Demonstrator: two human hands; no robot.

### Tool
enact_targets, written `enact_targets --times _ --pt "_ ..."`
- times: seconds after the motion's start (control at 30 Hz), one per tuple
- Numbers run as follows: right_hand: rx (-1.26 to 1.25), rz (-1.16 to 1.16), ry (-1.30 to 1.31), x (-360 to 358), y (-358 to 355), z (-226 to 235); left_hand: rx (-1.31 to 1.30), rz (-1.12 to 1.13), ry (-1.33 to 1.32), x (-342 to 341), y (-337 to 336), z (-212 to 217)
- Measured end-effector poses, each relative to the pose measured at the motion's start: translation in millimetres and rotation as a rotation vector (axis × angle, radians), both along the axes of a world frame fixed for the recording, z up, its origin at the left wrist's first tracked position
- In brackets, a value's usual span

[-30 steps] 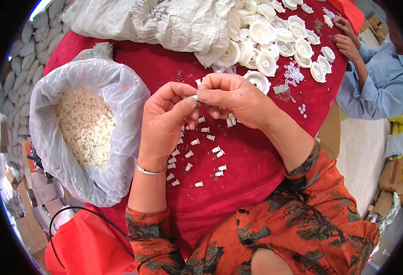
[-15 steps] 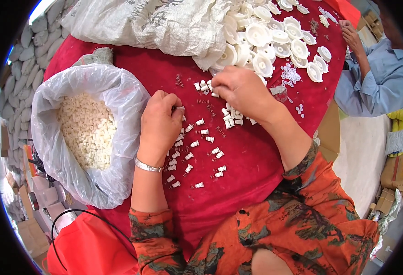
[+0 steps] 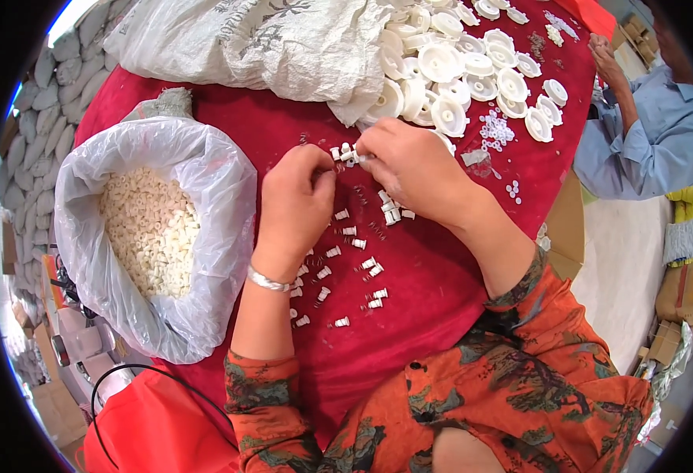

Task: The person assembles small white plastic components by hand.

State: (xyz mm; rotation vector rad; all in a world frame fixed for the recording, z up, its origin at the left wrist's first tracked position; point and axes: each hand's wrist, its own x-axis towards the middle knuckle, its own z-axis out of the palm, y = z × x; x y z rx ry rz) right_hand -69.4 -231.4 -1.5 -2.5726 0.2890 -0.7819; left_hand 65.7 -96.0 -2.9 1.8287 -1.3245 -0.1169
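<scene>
My left hand (image 3: pixel 299 201) is closed in a pinch above the red cloth, its fingertips at the left side of a small cluster of white plastic parts (image 3: pixel 335 154). Whatever it pinches is hidden behind the fingers. Across from it, my right hand (image 3: pixel 413 169) is closed too, thumb and fingers on a small white part at the cluster's right side. Below the hands lie many small white spool-shaped parts (image 3: pixel 359 243), several with thin metal springs (image 3: pixel 378 230) at their ends. More white parts (image 3: pixel 390 209) are bunched under my right hand.
A plastic-lined sack (image 3: pixel 149 229) full of small cream pieces stands at left. Large white round caps (image 3: pixel 442 61) spill beside a white woven sack (image 3: pixel 244 47) at the back. Small clear discs (image 3: pixel 496 130) lie right of them. A co-worker in blue (image 3: pixel 646 134) sits at the far right.
My left hand has moved right and slightly away from me, toward the cluster and my right hand. My right hand has shifted only slightly, staying at the cluster.
</scene>
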Motion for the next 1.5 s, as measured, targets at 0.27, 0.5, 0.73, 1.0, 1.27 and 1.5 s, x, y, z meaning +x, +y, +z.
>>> enact_targets --times 0.27,0.5,0.73,1.0,1.27,1.5 --pt "0.9 0.205 -0.108 -0.9 16.8 24.7 -0.061 -0.166 0.94 4.2 9.0 16.7" --pt "1.218 0.224 -0.014 -3.9 12.2 33.6 -0.114 -0.257 1.097 -0.3 10.1 19.9" --pt "1.188 0.251 -0.057 -2.5 16.9 29.9 -0.165 -0.291 1.173 -5.9 10.4 20.1" --pt "1.472 0.344 -0.063 3.4 17.6 19.2 -0.238 -0.232 1.074 -16.6 9.3 24.8" --pt "0.914 0.108 -0.026 2.6 1.1 17.0 0.028 -0.043 0.127 -8.1 9.0 19.1" --pt "0.021 -0.091 0.208 -5.4 -6.7 -1.2 0.266 -0.123 -0.359 -18.1 5.3 22.5"
